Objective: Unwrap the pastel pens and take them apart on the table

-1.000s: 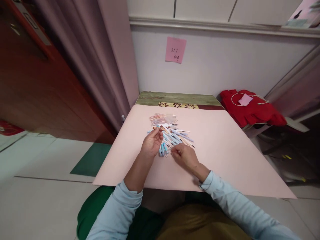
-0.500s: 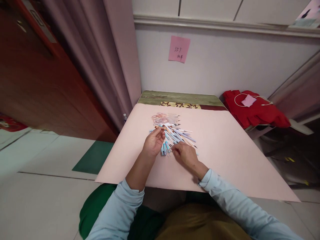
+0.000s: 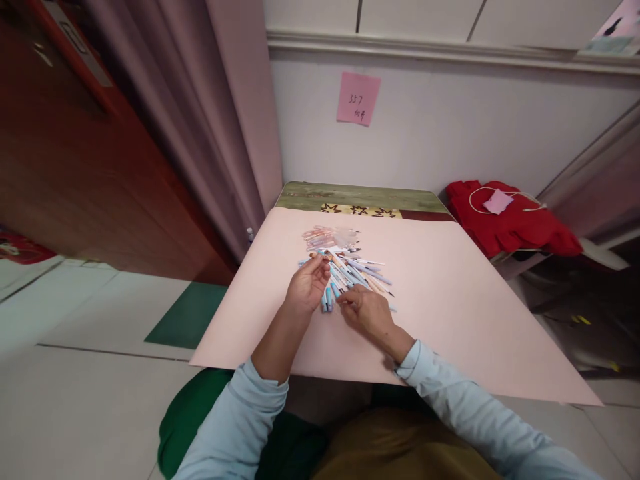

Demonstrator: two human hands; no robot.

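A loose pile of slim pens [image 3: 356, 270] in blue, white and peach lies fanned out on the pink table cover. My left hand [image 3: 307, 287] is over the pile's left side, thumb and fingers pinched on a few pens whose tips show brown and light blue. To its right, my right hand [image 3: 369, 312] is low at the pile's near edge, fingertips pressed together beside blue pens [image 3: 327, 298]. What it pinches, if anything, is too small to make out. Just beyond, pinkish clear pens [image 3: 320, 237] form a separate group.
The pink cover [image 3: 450, 320] spreads over the table, whose green wood-patterned top [image 3: 360, 193] shows at the back. Behind stands a white wall with a pink note [image 3: 359, 99]. A red cloth [image 3: 515, 227] with a white cable is at right; a curtain [image 3: 240, 100] hangs left.
My right hand has shifted slightly left, its fingertips closer to the blue pens at the near edge. The left hand stays in place.
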